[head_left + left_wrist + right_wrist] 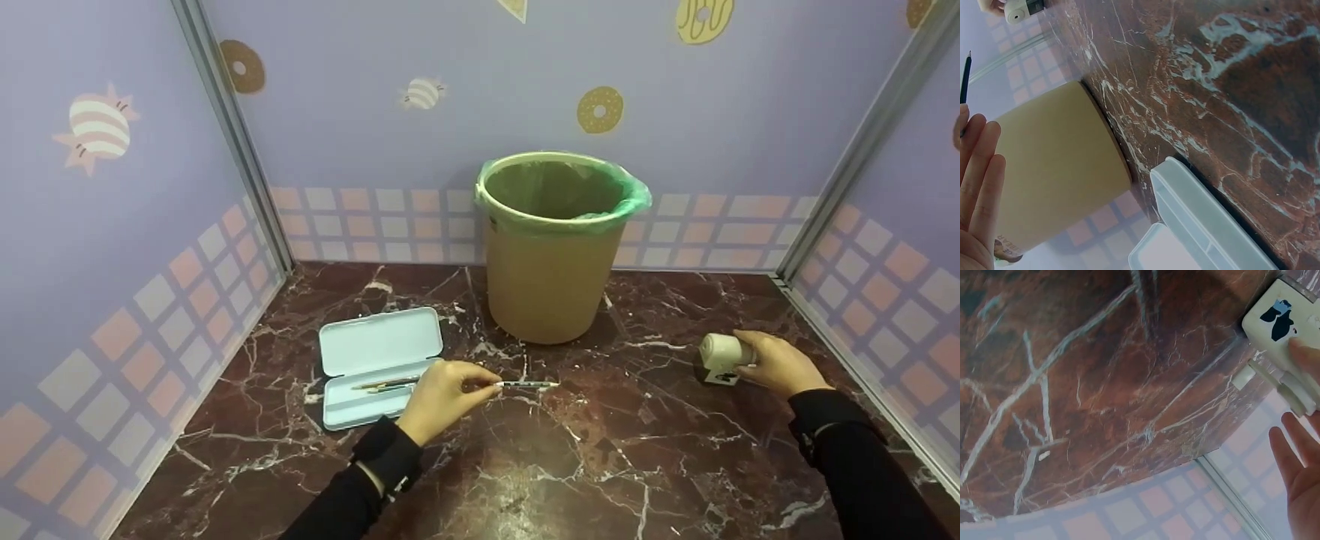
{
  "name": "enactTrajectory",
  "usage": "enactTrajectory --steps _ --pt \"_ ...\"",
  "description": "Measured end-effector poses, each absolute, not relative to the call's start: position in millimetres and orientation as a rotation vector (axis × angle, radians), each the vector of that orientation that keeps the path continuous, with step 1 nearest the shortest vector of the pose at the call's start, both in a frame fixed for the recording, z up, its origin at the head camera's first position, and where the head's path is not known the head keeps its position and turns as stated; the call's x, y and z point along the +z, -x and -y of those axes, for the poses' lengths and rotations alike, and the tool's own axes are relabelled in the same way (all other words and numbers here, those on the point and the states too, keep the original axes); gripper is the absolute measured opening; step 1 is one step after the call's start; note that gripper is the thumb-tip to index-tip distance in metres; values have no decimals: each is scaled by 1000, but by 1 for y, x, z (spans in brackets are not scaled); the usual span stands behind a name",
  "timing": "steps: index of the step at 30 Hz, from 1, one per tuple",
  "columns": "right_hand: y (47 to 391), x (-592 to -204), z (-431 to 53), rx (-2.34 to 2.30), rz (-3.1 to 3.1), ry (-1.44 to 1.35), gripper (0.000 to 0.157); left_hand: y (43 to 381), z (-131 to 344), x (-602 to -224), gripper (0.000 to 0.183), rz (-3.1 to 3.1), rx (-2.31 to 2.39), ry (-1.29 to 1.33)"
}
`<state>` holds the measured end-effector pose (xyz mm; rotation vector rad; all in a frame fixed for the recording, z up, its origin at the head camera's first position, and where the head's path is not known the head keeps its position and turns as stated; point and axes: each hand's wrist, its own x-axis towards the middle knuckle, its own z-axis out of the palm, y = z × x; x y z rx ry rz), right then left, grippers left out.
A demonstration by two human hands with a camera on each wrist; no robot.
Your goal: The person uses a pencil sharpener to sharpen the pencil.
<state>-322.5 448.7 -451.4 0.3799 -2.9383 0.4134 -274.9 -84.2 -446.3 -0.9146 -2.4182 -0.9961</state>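
My left hand (442, 399) pinches a pencil (525, 384) between thumb and fingertips, its point toward the right. In the left wrist view the pencil's dark, sharpened tip (967, 73) shows. Just behind and left of that hand lies an open light-blue pencil case (382, 341), with several pencils (375, 387) in its tray. At the far right my right hand (784, 364) grips a cream pencil sharpener (718, 356) standing on the table. In the right wrist view its crank (1283, 388) and a dark printed picture face the camera; part of the grip is cut off.
A tan waste bin (551, 289) with a green liner (634, 196) stands at the back middle, by the wall. Patterned panels (337, 135) enclose the dark marbled tabletop (600, 465) at the back and both sides.
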Motion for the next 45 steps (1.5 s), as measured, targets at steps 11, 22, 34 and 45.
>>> enactTrajectory --steps 11,22,34,45 --pt "318 -444 -446 444 2932 -358 55 275 86 -445 13 2450 -990 893" --pt "318 -440 -418 373 2860 -430 46 278 89 -444 11 2449 -1011 907" --pt "310 -442 -332 439 2771 -666 48 277 89 -450 11 2433 -992 910" --pt "289 -445 -270 413 2744 -936 46 279 90 -457 11 2456 -961 901"
